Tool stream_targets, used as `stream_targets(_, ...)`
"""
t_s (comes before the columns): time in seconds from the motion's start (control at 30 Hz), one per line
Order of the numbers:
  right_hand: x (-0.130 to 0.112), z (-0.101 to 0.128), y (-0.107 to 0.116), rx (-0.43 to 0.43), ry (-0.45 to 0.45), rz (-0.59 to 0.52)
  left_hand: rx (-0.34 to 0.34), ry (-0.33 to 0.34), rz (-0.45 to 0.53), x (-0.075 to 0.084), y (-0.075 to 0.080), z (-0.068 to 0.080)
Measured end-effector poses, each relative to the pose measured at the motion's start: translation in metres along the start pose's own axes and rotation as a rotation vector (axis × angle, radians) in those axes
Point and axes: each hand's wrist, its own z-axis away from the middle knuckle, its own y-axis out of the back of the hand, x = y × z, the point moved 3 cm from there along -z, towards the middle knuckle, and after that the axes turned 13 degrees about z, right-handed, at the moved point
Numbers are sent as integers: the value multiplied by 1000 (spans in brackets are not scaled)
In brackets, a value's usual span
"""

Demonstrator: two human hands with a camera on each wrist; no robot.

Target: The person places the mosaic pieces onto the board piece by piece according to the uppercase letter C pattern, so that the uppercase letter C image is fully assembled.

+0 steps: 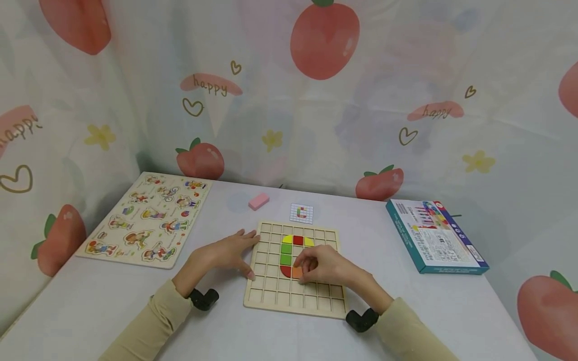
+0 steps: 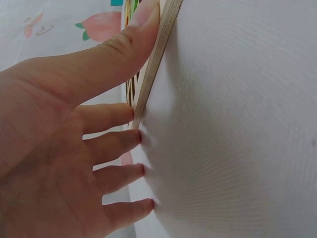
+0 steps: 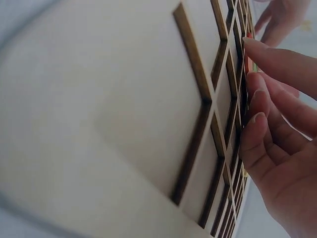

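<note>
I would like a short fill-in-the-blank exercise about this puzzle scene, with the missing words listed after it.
1. The right hand places an ______ piece on the wooden grid board.
2. The left hand rests flat against the board's ______ edge.
3. The small block lying behind the board is ______.
4. The boxed game lies to the ______ of the board.

Missing words: orange; left; pink; right

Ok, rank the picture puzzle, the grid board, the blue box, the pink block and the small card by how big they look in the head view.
1. picture puzzle
2. grid board, looks close to the puzzle and lies nearer the camera, so unsure
3. blue box
4. small card and pink block, look alike
</note>
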Motion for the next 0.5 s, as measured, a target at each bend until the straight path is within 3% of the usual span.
stream_targets(0.5,20,19,12,15,-44,-97,-5,7,-7,1,0,1)
